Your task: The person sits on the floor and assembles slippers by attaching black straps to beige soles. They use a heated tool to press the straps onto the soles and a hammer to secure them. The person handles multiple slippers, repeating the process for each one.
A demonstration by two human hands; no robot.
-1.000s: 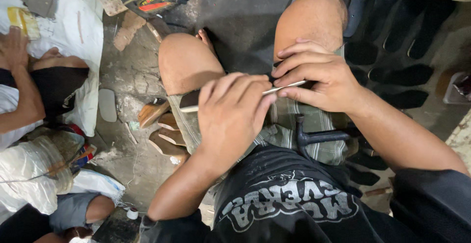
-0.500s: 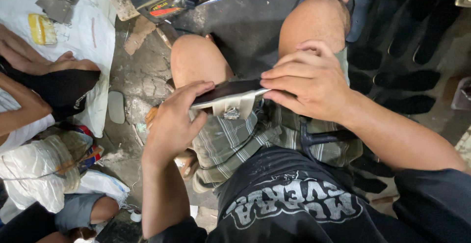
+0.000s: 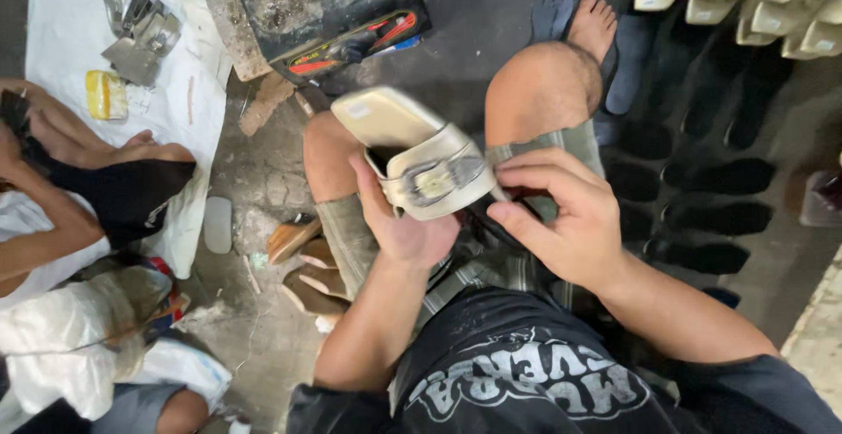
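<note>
- Two hands share one cream sandal (image 3: 421, 158), held over the lap at centre frame: the left hand (image 3: 405, 224) cups it from beneath, and the right hand (image 3: 561, 219) pinches narrow at its 3 o'clock edge by the buckle (image 3: 438, 180).
- The pinch looks slight; a tug could slip it off.
- If dropped, the sandal would likely land among the soles (image 3: 307, 263) on the floor at 8 o'clock.

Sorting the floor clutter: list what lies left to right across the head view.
Yellow block → metal pieces → grey sole → left hand → sandal → right hand → black soles.
</note>
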